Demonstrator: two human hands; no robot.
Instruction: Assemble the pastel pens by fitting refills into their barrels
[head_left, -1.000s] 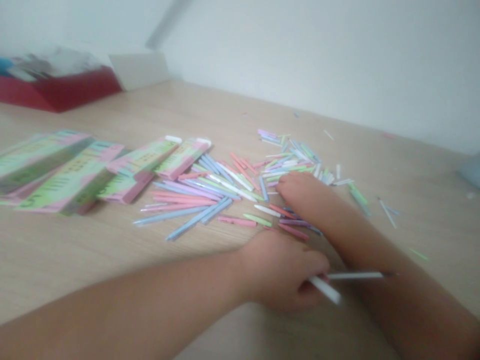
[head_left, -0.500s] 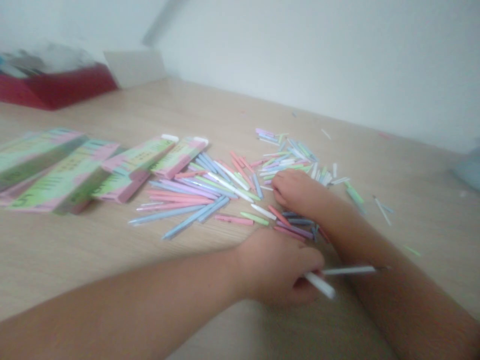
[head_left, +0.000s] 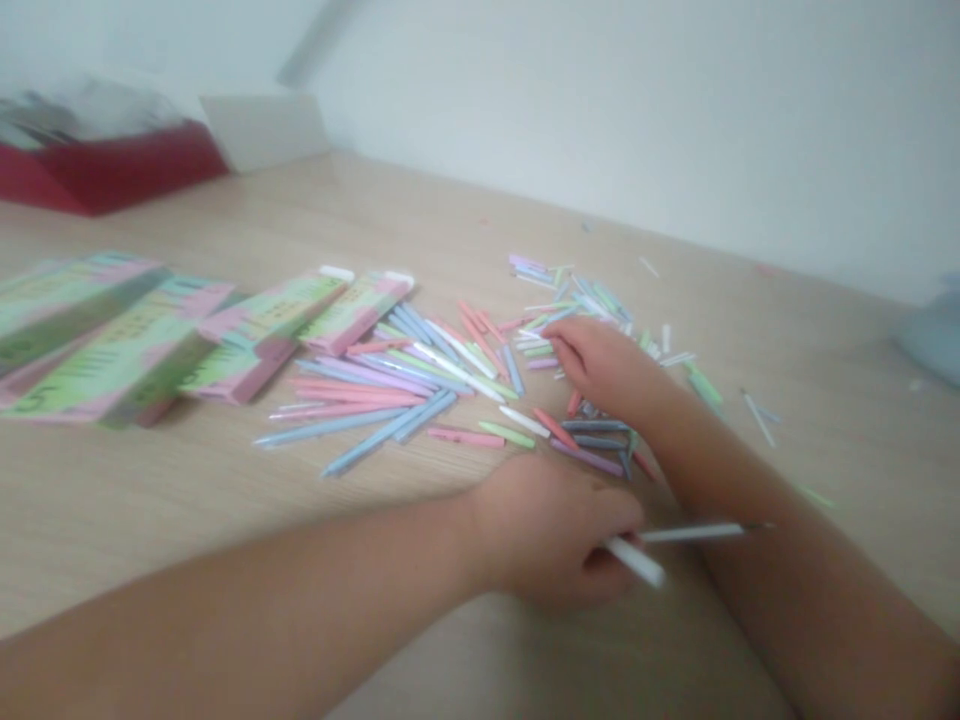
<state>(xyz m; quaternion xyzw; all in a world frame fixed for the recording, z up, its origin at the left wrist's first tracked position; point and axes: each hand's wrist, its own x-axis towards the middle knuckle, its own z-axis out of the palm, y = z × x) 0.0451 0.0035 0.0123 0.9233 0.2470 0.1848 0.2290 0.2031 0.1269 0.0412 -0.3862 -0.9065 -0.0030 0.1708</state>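
Note:
My left hand [head_left: 559,530] is closed around a white pen barrel [head_left: 636,562]. A thin white pen refill [head_left: 694,533] with a dark narrow tip also sticks out from its fingers, pointing right. Farther forward, my right hand [head_left: 607,365] hovers at the near side of a heap of small pen parts [head_left: 570,315] in white, blue, green and purple. Its thumb and fingers are pinched together; what lies between them is too blurred to make out. Dark blue, purple and red pen pieces [head_left: 592,455] lie between my two hands.
Pastel pens and barrels [head_left: 375,385] spread in a pile left of my hands. Several green and pink boxes [head_left: 112,345] lie farther left. A red box [head_left: 112,165] with plastic bags in it stands at the back left. Loose refills [head_left: 757,417] are scattered to the right.
My right hand's fingers have come up slightly from among the parts, and the red pieces beneath it have shifted. My left hand keeps the barrel and refill in nearly the same place.

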